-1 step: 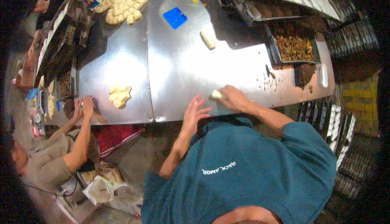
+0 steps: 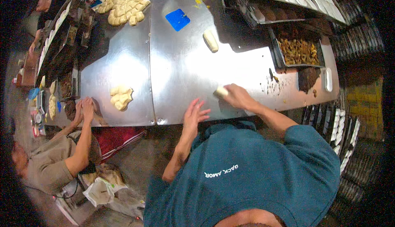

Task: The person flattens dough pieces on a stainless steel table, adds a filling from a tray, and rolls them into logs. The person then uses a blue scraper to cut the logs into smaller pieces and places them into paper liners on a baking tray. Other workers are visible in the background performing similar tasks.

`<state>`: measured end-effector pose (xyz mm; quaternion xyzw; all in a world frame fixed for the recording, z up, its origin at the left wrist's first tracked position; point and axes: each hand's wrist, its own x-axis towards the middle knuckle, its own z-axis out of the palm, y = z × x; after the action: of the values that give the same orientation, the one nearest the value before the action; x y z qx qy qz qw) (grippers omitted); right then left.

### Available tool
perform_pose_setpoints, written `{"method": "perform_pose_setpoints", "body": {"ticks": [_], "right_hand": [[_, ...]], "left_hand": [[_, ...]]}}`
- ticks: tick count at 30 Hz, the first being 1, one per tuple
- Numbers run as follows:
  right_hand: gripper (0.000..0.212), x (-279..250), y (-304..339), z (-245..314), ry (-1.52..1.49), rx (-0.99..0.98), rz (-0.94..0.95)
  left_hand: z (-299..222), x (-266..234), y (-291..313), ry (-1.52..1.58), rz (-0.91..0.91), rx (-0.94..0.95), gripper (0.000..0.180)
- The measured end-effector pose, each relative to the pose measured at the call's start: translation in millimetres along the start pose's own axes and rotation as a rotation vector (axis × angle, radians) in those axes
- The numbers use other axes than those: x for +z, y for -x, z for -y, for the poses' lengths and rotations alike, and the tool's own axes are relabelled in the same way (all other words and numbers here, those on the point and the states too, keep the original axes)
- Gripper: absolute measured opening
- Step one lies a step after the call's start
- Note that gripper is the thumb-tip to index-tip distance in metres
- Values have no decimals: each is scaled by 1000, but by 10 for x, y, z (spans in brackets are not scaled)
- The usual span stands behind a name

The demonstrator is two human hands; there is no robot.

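My right hand (image 2: 238,97) is closed around a small pale piece of dough (image 2: 221,91) at the near edge of the steel table (image 2: 177,83). Part of the dough is hidden under the fingers. To its left, my left hand (image 2: 195,112) is held with fingers spread, nothing in it, over the table's edge. Farther in lies a single elongated dough roll (image 2: 210,41). A blue flat scraper (image 2: 177,19) rests beyond it.
A tray of brown-yellow filling (image 2: 298,51) stands at right, beside a dark brown mass (image 2: 307,79) and a white oblong piece (image 2: 327,79). Dough pieces (image 2: 128,6) lie far left, a dough clump (image 2: 121,97) nearer. A co-worker's hands (image 2: 84,108) work at left. Trays (image 2: 292,2) stand far right.
The dough in my right hand has shifted very slightly to the right and away from me. At the far edge, another person's fingers have appeared beside the dough rolls.
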<state>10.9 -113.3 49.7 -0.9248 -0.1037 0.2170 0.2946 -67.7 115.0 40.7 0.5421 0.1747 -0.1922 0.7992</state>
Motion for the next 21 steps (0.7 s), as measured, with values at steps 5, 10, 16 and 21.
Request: {"method": "perform_pose_setpoints", "body": {"ticks": [5, 10, 16, 21], "right_hand": [[47, -875, -1353, -166, -322, 12, -392], [50, -912, -2206, -342, 63, 130, -333], [46, -1012, -2014, -49, 86, 43, -256], [39, 158, -2123, 1429, -147, -407, -93]], "left_hand": [[-72, -61, 103, -3, -259, 62, 43], [39, -99, 330, 35, -368, 40, 35], [180, -505, 628, 43, -432, 62, 34], [39, -1350, 764, -174, -597, 38, 37]]}}
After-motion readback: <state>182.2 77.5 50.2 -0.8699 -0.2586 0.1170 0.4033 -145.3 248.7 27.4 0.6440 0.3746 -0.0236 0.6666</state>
